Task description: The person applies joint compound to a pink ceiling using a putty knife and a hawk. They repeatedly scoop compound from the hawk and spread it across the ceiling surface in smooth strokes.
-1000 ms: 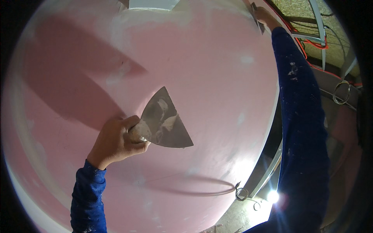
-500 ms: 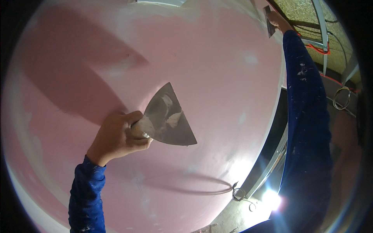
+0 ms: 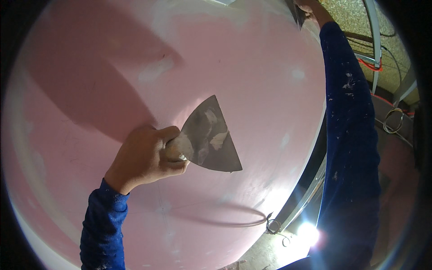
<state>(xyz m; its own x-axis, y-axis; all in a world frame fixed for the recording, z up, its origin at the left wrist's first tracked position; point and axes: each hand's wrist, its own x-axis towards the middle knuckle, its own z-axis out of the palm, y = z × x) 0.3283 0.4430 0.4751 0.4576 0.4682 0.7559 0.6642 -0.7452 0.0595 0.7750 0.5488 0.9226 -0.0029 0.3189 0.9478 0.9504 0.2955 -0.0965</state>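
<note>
- over the middle of the pink panel (image 3: 265, 103), the left hand (image 3: 144, 155) clasps the wide knife (image 3: 209, 139) by its handle, fingers wrapped round it, the flared end pointing right.
- on that knife, pale paste (image 3: 218, 141) clings in patches; whether its edge touches the panel, i cannot tell.
- at the top right, by the panel's border, the right hand (image 3: 311, 10) has its fingers clenched round the second knife (image 3: 297, 13); the view cuts off its upper end, and whether it presses on the panel is unclear.
- for a clean pass there, i would lay the second knife's edge flat, tilt it only slightly and press evenly, so that neither corner digs in.
- the right arm reaches far out, which likely costs control; standing closer and taking shorter strokes should help.
- i would keep the wide knife level, paste side away from the panel, and nearer the second knife, so that scraping one on the other takes little travel.
- low on the right, the lamp (image 3: 308, 234) shines across the panel; that slanting light should show up ridges, so it pays to keep the arm's shadow off the worked part.
- beside the right sleeve (image 3: 351, 135) hangs the orange cord (image 3: 373, 69), best kept clear of the elbow.
</note>
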